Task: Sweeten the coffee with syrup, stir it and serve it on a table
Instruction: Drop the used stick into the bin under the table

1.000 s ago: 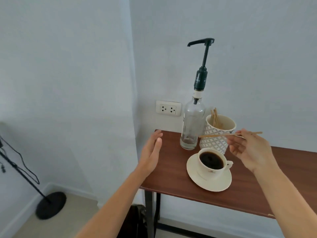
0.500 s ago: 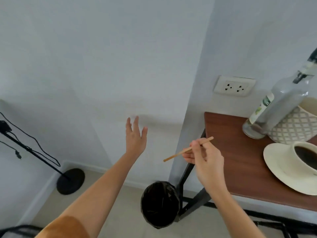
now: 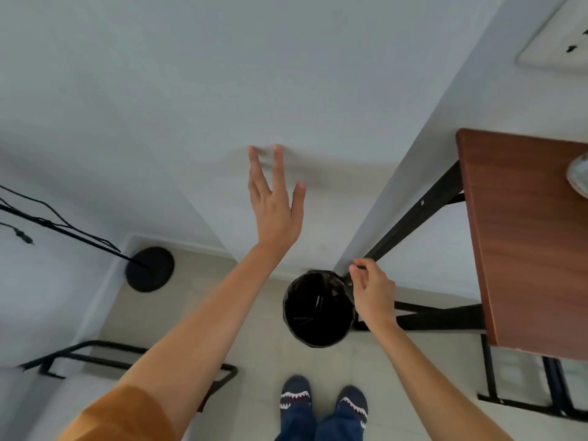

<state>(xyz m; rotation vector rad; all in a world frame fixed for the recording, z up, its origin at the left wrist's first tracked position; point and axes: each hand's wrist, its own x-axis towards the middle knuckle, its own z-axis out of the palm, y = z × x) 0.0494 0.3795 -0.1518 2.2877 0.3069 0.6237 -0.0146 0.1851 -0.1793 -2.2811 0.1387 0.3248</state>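
view: looking straight down at floor, wall corner, edge of table; person's own feet at bottom
left hand (image 3: pixel 273 214): raised in front of wall, fingers spread, released, holding nothing
right hand (image 3: pixel 372 294): just above rim of bin, thumb and fingers pinched loosely together; no stick visible between them, cannot tell for sure if something small is there
bin (image 3: pixel 318 308): black, lined, on floor beside table leg; thin stick-like lines inside, too dark to say what they are
table (image 3: pixel 521 237): brown top, only its left part in frame; glass base of syrup bottle (image 3: pixel 579 176) at far right edge
coffee: cup and saucer out of frame, place not shown here
stirrer: not seen in either hand
progress guess: hand posture over bin looks like discarding step, which would put sweetening and stirring behind; not confirmable, cup not in view
left to do: likely pick up cup with saucer and serve it on a table
risk: none near hands; a full cup may slop when carried
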